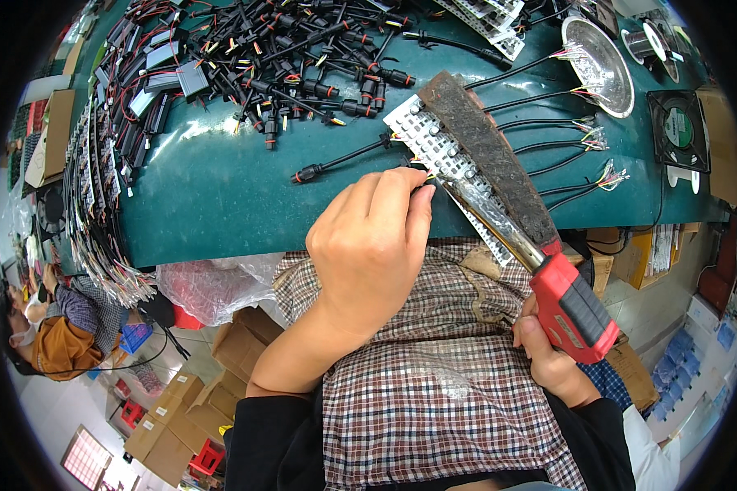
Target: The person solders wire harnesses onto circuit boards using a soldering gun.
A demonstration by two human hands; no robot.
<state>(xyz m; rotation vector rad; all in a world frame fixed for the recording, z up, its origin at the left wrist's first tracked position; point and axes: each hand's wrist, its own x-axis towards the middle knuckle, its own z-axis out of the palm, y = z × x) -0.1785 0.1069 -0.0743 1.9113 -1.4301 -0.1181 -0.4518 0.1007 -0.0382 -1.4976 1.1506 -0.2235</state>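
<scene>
White circuit panel (442, 151) overhangs the near edge of the bench (221, 213); at its left side, the grip of the left hand (364, 241) is pinched together, contents hidden, and a slip could misplace the work. A dark bar (499, 164) over the panel could shift if knocked; the right hand (553, 360) is clamped on the red-handled soldering tool (567, 307), whose tip, if hot, could burn the nearby left fingertips.

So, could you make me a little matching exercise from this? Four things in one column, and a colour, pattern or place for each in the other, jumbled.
1. Soldering iron
2. Dish
3. Apron
4. Table

A. Checked
B. Green
C. In the right hand
D. Silvery

Pairs: 1-C; 2-D; 3-A; 4-B
</scene>
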